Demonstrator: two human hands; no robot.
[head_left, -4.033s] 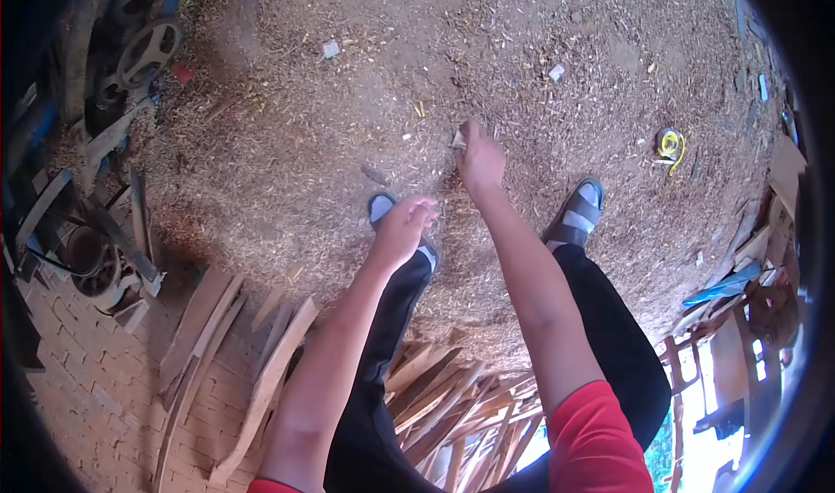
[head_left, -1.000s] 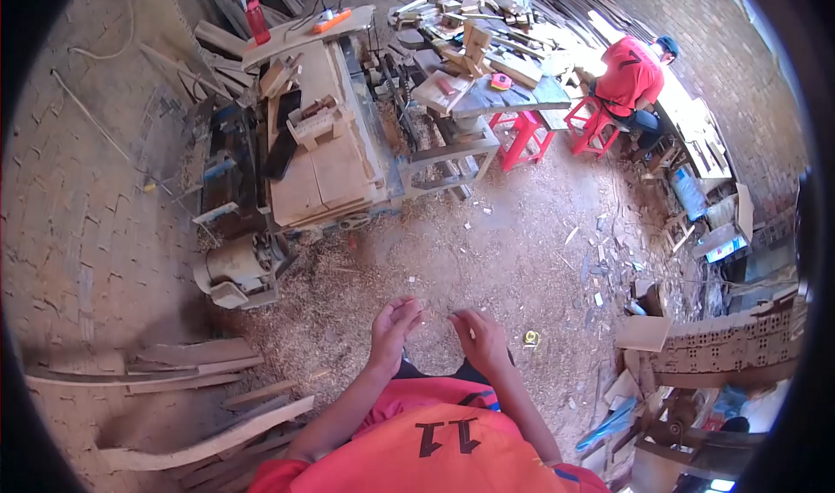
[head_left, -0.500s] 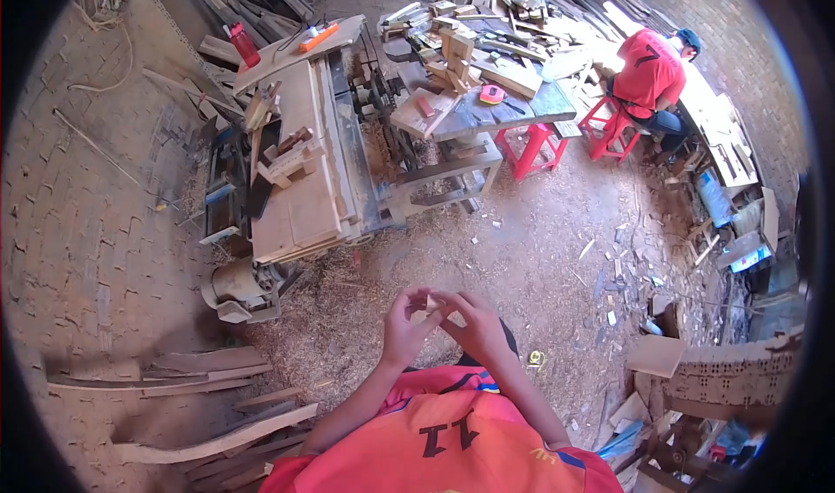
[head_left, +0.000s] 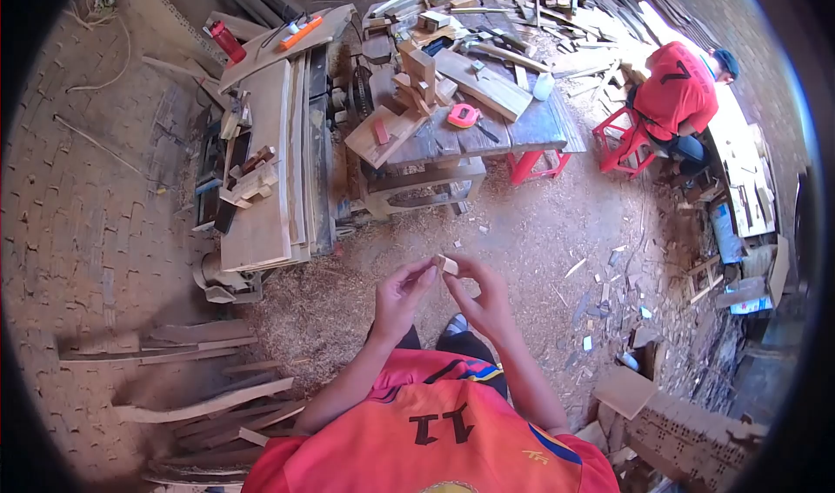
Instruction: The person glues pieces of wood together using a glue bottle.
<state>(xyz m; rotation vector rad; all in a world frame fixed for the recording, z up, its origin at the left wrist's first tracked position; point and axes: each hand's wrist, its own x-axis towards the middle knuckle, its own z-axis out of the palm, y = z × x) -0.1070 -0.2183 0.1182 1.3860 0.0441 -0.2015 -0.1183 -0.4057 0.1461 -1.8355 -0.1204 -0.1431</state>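
Observation:
A small pale wooden block (head_left: 447, 264) is held up in front of my chest, between the fingertips of both hands. My left hand (head_left: 402, 298) pinches its left side with thumb and fingers. On the other side, my right hand (head_left: 484, 296) has its fingers curled against the block, thumb below. The fingers cover part of the piece, so its full shape is hidden.
Ahead stands a workbench (head_left: 548, 126) with wood pieces and a red tape measure (head_left: 464, 116). Boards lie on a machine table (head_left: 257, 171) at left. A co-worker in a red shirt (head_left: 677, 89) sits at right. Shavings and scraps litter the floor (head_left: 522, 232).
Both hands have risen slightly away from my body with the block, and more of it shows. My view has shifted, with the benches now further left and my foot visible.

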